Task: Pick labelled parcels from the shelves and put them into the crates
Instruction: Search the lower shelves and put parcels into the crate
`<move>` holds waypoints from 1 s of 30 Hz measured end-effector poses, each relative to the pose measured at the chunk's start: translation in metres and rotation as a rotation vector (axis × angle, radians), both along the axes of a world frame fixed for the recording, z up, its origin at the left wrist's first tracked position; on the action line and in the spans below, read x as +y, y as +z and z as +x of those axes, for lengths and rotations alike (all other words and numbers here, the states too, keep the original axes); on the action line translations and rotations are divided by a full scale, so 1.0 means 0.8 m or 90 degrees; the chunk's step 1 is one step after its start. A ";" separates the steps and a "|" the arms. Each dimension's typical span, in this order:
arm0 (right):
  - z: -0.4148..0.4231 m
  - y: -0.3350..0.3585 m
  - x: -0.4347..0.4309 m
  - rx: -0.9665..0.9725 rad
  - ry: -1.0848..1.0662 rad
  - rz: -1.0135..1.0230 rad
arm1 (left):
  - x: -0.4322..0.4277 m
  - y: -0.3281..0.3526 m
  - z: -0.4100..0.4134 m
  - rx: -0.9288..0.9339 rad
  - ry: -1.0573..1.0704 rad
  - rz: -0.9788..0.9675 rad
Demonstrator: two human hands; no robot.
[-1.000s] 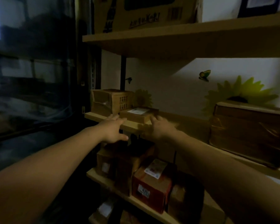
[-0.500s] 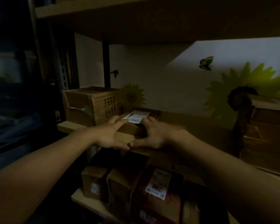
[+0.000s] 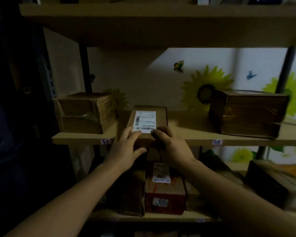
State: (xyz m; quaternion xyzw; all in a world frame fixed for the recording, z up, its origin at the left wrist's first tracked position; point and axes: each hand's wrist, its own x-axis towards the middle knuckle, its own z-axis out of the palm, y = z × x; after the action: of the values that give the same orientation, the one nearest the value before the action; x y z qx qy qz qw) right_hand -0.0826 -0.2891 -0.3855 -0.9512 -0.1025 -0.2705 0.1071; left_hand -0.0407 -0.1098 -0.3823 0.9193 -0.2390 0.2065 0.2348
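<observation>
- Left hand [image 3: 126, 147]: arm reaches forward; fingers lie on the parcel's near top edge and the thumb is against its front, pinching it.
- Parcel [image 3: 149, 119]: a flat labelled carton at the front of the middle shelf [image 3: 75, 139]. It is probably light and stiff, and best held at both near corners.
- Right hand [image 3: 171, 146]: fingers curl over the near right corner, gripping it.

the near face of the parcel [image 3: 148, 117] is hidden behind the left hand [image 3: 126, 151] and the right hand [image 3: 172, 147], and the right thumb is out of sight. the print on its label [image 3: 145, 122] is too small to read. the writing on the shelf tags [image 3: 105, 141] is blurred. the top edge cuts off whatever stands on the upper shelf [image 3: 161, 11]. the right forearm covers part of the red box [image 3: 164, 194], and the dark box [image 3: 270, 182] at lower right is smeared.
</observation>
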 end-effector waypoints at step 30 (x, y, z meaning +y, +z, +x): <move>-0.022 0.027 -0.079 0.040 -0.145 0.184 | -0.111 0.056 0.004 0.131 -0.083 -0.103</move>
State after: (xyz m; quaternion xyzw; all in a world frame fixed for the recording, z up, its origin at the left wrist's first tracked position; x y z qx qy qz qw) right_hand -0.1003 -0.3524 -0.3640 -0.9394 0.0490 -0.2630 0.2144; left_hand -0.0376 -0.1986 -0.3371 0.8964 -0.2553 0.1142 0.3440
